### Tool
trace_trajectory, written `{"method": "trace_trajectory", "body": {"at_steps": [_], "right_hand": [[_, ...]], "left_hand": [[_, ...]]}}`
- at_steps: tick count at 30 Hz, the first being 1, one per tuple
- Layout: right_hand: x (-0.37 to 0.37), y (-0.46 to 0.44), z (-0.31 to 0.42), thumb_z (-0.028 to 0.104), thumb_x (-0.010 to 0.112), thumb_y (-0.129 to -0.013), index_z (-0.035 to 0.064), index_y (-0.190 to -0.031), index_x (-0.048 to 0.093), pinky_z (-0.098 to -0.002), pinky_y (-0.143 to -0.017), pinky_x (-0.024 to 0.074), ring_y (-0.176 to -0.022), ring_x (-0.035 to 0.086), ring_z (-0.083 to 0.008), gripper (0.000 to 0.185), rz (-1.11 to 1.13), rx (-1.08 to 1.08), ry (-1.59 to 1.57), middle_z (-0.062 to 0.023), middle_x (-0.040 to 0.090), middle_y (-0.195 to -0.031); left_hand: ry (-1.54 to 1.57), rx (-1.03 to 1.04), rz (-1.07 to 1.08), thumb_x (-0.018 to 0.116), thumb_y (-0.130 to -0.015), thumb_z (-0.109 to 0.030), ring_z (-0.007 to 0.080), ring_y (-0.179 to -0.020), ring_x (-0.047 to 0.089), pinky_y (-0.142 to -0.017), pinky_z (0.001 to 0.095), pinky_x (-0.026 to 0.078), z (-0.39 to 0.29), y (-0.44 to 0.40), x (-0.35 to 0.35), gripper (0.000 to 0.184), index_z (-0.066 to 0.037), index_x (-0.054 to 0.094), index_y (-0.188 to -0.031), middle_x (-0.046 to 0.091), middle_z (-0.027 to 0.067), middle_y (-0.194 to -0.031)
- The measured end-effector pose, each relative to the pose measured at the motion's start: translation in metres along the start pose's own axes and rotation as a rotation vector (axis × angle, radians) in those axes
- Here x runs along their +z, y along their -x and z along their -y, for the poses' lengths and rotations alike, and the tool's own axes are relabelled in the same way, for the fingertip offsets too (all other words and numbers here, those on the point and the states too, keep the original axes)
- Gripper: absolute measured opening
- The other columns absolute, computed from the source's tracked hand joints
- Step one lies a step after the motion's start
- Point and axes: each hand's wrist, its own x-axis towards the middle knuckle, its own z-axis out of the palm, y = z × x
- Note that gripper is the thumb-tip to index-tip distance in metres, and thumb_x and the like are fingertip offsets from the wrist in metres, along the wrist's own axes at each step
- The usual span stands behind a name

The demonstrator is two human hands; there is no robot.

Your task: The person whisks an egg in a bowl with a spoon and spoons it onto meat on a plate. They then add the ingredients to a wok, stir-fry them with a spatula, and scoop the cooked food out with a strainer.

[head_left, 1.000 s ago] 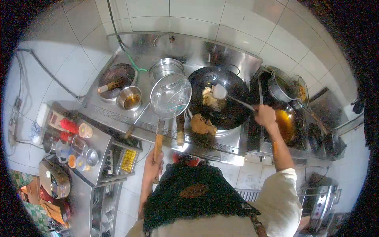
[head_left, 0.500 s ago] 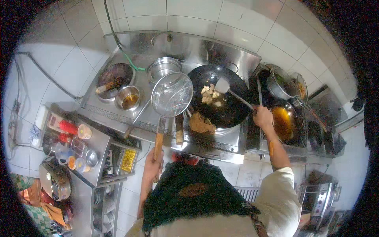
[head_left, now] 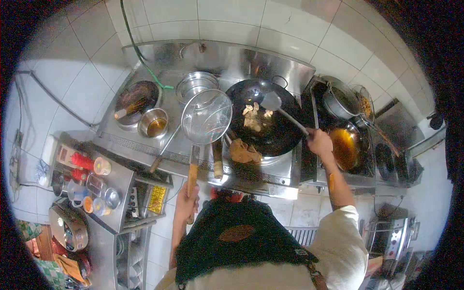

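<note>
My left hand [head_left: 186, 202] is closed round the wooden handle of a round mesh strainer [head_left: 207, 117], which I hold up over the steel counter. My right hand [head_left: 320, 143] grips the handle of a wok spatula [head_left: 271, 101]. The spatula's blade is inside a large black wok [head_left: 285, 128], at the upper right of some pale food pieces [head_left: 252, 117]. A brown cloth [head_left: 245, 151] is bunched at the wok's near left rim, beside a dark wooden handle [head_left: 218, 166].
Left on the counter are a steel pot [head_left: 153, 123] with amber liquid, a dark pan [head_left: 137, 99] holding a brush, and steel bowls [head_left: 195, 83]. To the right stand a wok of orange-brown liquid [head_left: 345, 147] and a pot [head_left: 340, 99]. Condiment containers [head_left: 89, 186] crowd the side shelf.
The spatula blade has shifted slightly left and up from the food, and the food pieces lie rearranged. The whole view has moved a little; both hands keep their grips.
</note>
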Motion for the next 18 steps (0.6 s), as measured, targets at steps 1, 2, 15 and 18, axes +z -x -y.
{"method": "trace_trajectory", "body": {"at_steps": [1, 2, 15, 18], "right_hand": [[-0.007, 0.009, 0.013, 0.022, 0.067, -0.082, 0.0242, -0.118, 0.071, -0.0478, -0.082, 0.0564, -0.091, 0.069, -0.038, 0.036, -0.01, -0.048, -0.062, -0.0176, 0.071, -0.098], [-0.011, 0.014, 0.02, 0.024, 0.068, -0.081, 0.0222, -0.116, 0.072, -0.047, -0.082, 0.0574, -0.092, 0.07, -0.0387, 0.035, -0.02, -0.096, -0.125, -0.0183, 0.071, -0.1], [-0.014, 0.019, 0.017, 0.03, 0.066, -0.083, 0.0217, -0.111, 0.074, -0.0487, -0.08, 0.0575, -0.089, 0.07, -0.0399, 0.031, -0.023, -0.051, 0.006, -0.0211, 0.071, -0.094], [-0.029, 0.026, 0.02, 0.03, 0.067, -0.082, 0.0222, -0.112, 0.074, -0.0488, -0.08, 0.0572, -0.09, 0.07, -0.0394, 0.032, 0.034, -0.054, -0.077, -0.0201, 0.071, -0.096]], "left_hand": [[0.001, -0.013, -0.01, 0.063, -0.098, -0.034, 0.0066, -0.039, 0.043, -0.034, 0.0225, 0.036, -0.001, -0.001, 0.001, 0.032, -0.009, 0.054, -0.116, 0.049, -0.0022, -0.06], [0.001, -0.013, -0.01, 0.063, -0.098, -0.034, 0.0066, -0.039, 0.043, -0.034, 0.0225, 0.036, -0.002, -0.001, 0.001, 0.032, -0.009, 0.054, -0.116, 0.049, -0.0022, -0.06], [0.016, -0.027, -0.03, 0.065, -0.097, -0.034, 0.0063, -0.04, 0.043, -0.035, 0.0223, 0.036, -0.001, 0.005, -0.001, 0.03, -0.01, 0.053, -0.112, 0.048, -0.0022, -0.061], [0.017, -0.031, -0.037, 0.065, -0.097, -0.034, 0.0065, -0.04, 0.044, -0.035, 0.0226, 0.036, -0.002, 0.007, 0.0, 0.031, -0.01, 0.053, -0.111, 0.049, -0.002, -0.061]]}}
